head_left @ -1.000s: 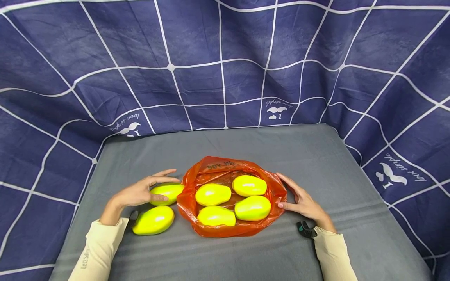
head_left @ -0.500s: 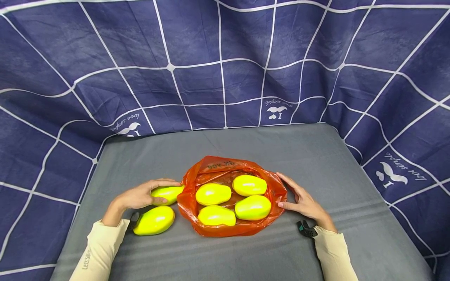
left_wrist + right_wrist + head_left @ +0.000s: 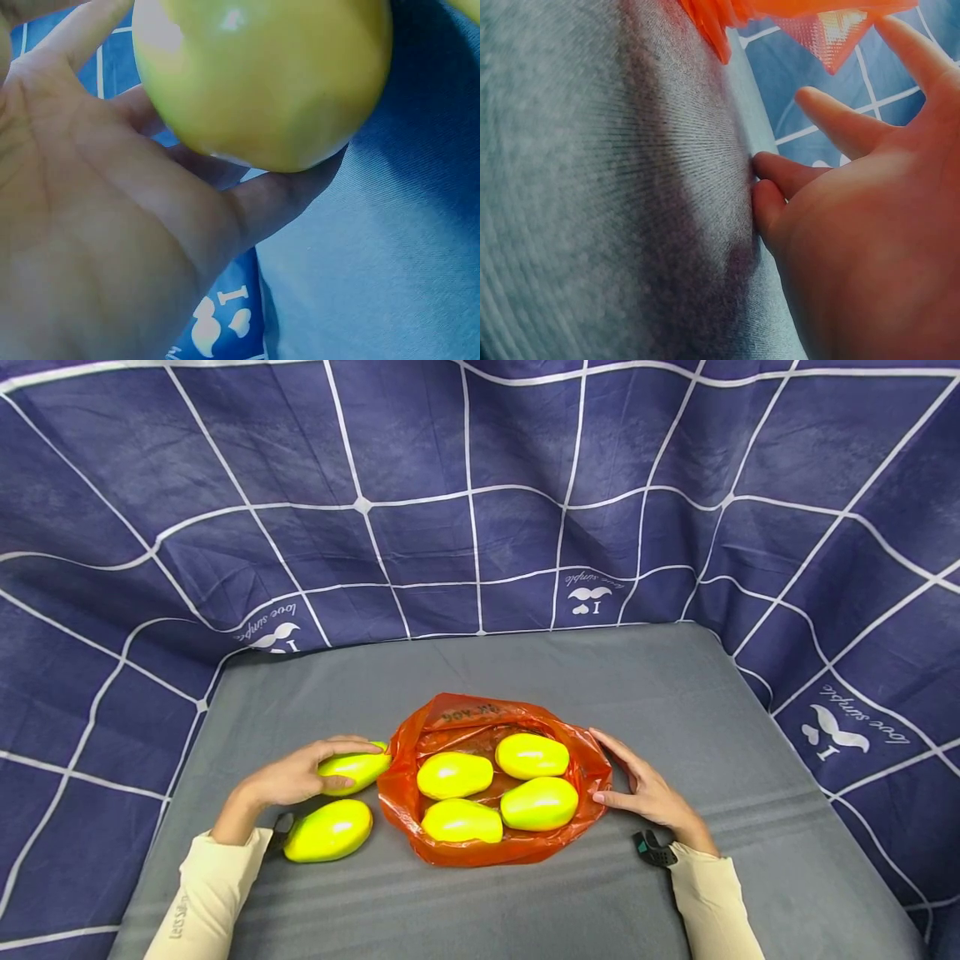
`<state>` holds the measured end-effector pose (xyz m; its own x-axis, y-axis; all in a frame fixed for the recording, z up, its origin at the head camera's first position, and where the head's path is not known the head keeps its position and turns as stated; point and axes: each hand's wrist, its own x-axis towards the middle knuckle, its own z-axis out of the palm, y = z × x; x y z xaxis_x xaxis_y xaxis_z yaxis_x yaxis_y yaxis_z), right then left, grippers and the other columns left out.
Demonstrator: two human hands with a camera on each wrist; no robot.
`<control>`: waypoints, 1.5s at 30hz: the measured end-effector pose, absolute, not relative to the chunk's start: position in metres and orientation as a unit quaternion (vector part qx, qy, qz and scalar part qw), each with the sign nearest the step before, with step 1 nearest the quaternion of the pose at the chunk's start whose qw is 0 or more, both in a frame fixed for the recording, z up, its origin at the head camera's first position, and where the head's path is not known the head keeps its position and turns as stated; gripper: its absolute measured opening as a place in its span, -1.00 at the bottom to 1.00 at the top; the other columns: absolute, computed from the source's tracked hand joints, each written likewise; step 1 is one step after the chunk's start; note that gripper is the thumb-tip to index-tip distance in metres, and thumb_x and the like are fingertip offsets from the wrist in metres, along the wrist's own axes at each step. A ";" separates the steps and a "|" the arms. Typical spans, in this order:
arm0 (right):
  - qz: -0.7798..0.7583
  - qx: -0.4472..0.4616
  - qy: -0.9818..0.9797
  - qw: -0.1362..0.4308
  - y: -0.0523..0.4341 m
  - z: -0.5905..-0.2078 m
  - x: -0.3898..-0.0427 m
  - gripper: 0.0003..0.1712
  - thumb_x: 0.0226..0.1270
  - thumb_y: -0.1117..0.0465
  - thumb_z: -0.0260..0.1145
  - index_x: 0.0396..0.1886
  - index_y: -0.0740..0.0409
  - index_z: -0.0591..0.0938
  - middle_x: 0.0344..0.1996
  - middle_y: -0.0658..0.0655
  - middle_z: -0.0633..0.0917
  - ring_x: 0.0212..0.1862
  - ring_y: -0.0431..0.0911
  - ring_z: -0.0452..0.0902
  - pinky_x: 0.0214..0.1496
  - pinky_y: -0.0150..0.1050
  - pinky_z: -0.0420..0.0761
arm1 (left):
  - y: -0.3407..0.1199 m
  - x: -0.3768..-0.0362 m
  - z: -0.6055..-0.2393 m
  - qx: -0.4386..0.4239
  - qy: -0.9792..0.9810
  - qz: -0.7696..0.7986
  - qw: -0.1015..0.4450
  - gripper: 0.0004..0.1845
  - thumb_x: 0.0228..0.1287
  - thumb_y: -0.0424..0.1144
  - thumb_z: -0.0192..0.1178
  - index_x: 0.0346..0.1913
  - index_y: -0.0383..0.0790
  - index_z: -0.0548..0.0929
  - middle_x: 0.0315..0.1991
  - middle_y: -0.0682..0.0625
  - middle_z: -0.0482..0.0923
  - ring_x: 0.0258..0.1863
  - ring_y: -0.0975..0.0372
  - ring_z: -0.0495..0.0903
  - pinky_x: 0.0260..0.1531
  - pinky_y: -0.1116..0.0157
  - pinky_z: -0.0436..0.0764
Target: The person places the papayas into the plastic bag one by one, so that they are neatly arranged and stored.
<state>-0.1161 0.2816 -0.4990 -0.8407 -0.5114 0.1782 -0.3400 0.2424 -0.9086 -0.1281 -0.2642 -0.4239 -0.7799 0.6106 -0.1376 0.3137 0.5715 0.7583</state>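
My left hand [image 3: 288,775] grips a yellow-green mango [image 3: 358,770] just left of the red plastic bag [image 3: 487,853], thumb on its near side and fingers over its far side. In the left wrist view the smooth mango [image 3: 262,82] lies against the curled fingers [image 3: 270,206]. The bag stands with its mouth spread wide, and several mangoes [image 3: 455,775] lie inside. At the bag's right rim is my right hand [image 3: 651,792], fingers spread and loosely bent. In the right wrist view its index fingertip [image 3: 889,30] meets the bag's edge [image 3: 802,7].
Another mango [image 3: 330,832] lies on the grey cloth-covered table [image 3: 487,910], near the left wrist and in front of the gripped one. A blue curtain with white grid lines [image 3: 420,543] hangs around the back and sides of the table.
The left hand's fingers have come down and closed round the mango, which has turned slightly, its right end now pointing farther back. The right hand and the bag have stayed put.
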 end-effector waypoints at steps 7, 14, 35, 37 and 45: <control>-0.552 -0.275 0.784 0.075 0.283 -0.499 -0.116 0.05 0.17 0.46 0.46 0.59 0.10 0.15 0.55 0.19 0.21 0.53 -0.28 0.08 0.50 -0.52 0.09 | -0.268 -0.128 -0.409 0.263 0.882 0.357 0.160 -0.46 0.31 -0.30 0.32 0.35 -0.02 0.55 0.35 -0.12 0.44 0.33 -0.03 0.38 0.33 0.19 0.40; -0.551 -0.277 0.784 0.068 0.283 -0.499 -0.113 0.03 0.17 0.45 0.46 0.59 0.11 0.16 0.55 0.21 0.21 0.52 -0.30 0.09 0.48 -0.55 0.09 | -0.264 -0.133 -0.386 0.285 0.884 0.351 0.115 -0.48 0.31 -0.35 0.31 0.33 -0.06 0.56 0.35 -0.15 0.43 0.36 -0.05 0.34 0.28 0.60 0.19; -0.557 -0.268 0.783 0.075 0.285 -0.496 -0.114 0.04 0.18 0.45 0.45 0.60 0.07 0.15 0.56 0.17 0.20 0.53 -0.30 0.07 0.48 -0.56 0.09 | -0.139 -0.163 -0.317 0.431 0.822 0.295 0.227 -0.48 0.34 -0.36 0.24 0.35 -0.07 0.54 0.40 -0.08 0.40 0.41 0.00 0.32 0.41 -0.07 0.29; -0.556 -0.265 0.784 0.077 0.285 -0.497 -0.114 0.04 0.19 0.44 0.46 0.60 0.06 0.15 0.56 0.16 0.20 0.52 -0.31 0.07 0.48 -0.56 0.09 | -0.128 -0.171 -0.319 0.438 0.818 0.280 0.247 -0.49 0.35 -0.36 0.23 0.35 -0.12 0.54 0.38 -0.10 0.42 0.38 -0.02 0.34 0.41 -0.06 0.30; -0.550 -0.270 0.787 0.072 0.281 -0.498 -0.114 0.03 0.19 0.42 0.46 0.59 0.06 0.16 0.56 0.16 0.19 0.53 -0.30 0.06 0.48 -0.56 0.09 | -0.099 -0.195 -0.337 0.420 0.819 0.219 0.322 -0.50 0.43 -0.37 0.15 0.40 -0.15 0.48 0.42 -0.11 0.38 0.44 -0.03 0.27 0.49 -0.02 0.18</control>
<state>-0.1143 0.2808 -0.4975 -0.8440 -0.5039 0.1836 -0.3458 0.2495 -0.9045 -0.1955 -0.0989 -0.3374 -0.4392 0.8302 -0.3434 0.5480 0.5504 0.6299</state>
